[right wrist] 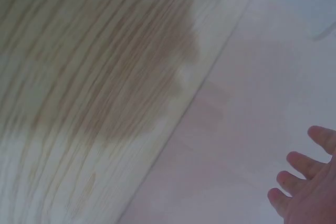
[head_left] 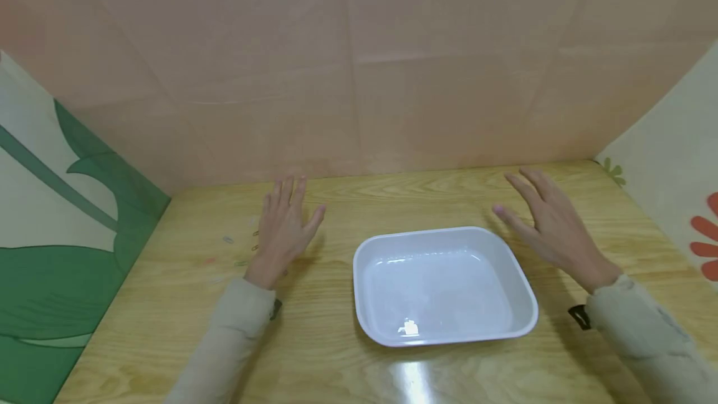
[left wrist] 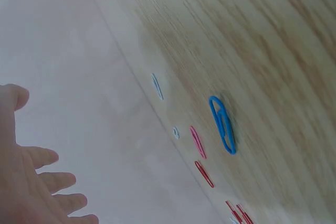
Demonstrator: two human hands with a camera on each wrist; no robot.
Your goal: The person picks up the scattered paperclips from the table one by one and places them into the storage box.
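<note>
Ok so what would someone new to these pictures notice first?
Most likely the shiny white tray on the wood-grained table, with the left hand and the right hand held open on either side of it. Next, perhaps the bright blue paper clip, right of centre in the left wrist view.

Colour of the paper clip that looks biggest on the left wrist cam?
Blue. That paper clip shows best in the left wrist view.

Free passage between our left hand [head_left: 282, 232] and the white tray [head_left: 440, 295], tray standing in the way left of our right hand [head_left: 555, 226], far wall [head_left: 359, 80] blocking us beyond
</note>
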